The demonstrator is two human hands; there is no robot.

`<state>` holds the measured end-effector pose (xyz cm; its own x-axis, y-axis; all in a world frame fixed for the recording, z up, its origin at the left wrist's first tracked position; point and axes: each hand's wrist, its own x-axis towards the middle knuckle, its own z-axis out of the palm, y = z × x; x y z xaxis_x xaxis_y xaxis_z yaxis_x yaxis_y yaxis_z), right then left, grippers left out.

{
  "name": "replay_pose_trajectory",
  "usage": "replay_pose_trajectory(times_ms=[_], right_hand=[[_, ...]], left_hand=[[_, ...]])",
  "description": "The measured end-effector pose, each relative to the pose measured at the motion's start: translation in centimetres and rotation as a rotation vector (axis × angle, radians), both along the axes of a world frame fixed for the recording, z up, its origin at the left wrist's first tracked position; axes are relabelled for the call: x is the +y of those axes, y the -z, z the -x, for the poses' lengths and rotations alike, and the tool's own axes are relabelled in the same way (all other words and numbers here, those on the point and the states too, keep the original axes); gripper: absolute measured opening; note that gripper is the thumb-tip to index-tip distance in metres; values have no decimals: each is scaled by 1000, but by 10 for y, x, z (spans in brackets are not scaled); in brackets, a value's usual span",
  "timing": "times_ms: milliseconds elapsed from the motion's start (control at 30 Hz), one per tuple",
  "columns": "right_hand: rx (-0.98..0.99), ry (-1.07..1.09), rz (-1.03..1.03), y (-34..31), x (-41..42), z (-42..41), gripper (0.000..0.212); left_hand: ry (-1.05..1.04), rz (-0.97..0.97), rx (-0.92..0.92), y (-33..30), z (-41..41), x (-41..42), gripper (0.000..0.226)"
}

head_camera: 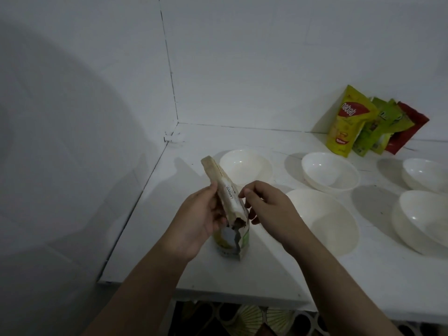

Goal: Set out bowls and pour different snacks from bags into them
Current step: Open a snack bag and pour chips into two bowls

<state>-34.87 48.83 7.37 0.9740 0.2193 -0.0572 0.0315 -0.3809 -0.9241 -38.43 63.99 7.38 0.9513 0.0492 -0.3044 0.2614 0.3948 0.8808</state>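
A pale snack bag (230, 209) with a torn top stands on the white counter (266, 267) near its front left. My left hand (198, 221) grips the bag's left side, thumb on the upper strip. My right hand (269, 204) pinches the bag's right edge near the top with thumb and fingertips. Several empty white bowls sit around: one behind the bag (246, 166), a large one just right of my right hand (324, 221), another farther back (331, 174), and two at the right edge (424, 174) (421, 219).
Several snack bags lean against the back wall at the right: a yellow one (346, 122), green ones (380, 124) and a red one (407, 127). White walls meet in a corner at the counter's back left. Patterned floor shows below the counter's front edge.
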Motion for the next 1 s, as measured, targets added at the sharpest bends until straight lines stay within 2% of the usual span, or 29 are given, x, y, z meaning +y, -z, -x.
replay_pose_trajectory(times_ms=[100,300,467,733,900,1000], right_hand=[[14,-34,-15,-3,3,6,19],[-22,-48,-78,-19,6,7,18],[43,-51,-163,-25,10,2,26],[96,-96,-174,-28,8,0,31],[140,-104,-195,-32,12,0,45],[164,-120,-153,-35,15,-2,47]], left_hand=[[-73,20,-36,-2,-4,5,36],[16,-259,-121,-15,-2,-4,25],[2,-303,-164,-22,-5,-8,29],[164,-367,-98,-32,-11,-4,32],[216,-518,-166,-37,-16,6,29],[296,-502,-194,-38,-16,10,26]])
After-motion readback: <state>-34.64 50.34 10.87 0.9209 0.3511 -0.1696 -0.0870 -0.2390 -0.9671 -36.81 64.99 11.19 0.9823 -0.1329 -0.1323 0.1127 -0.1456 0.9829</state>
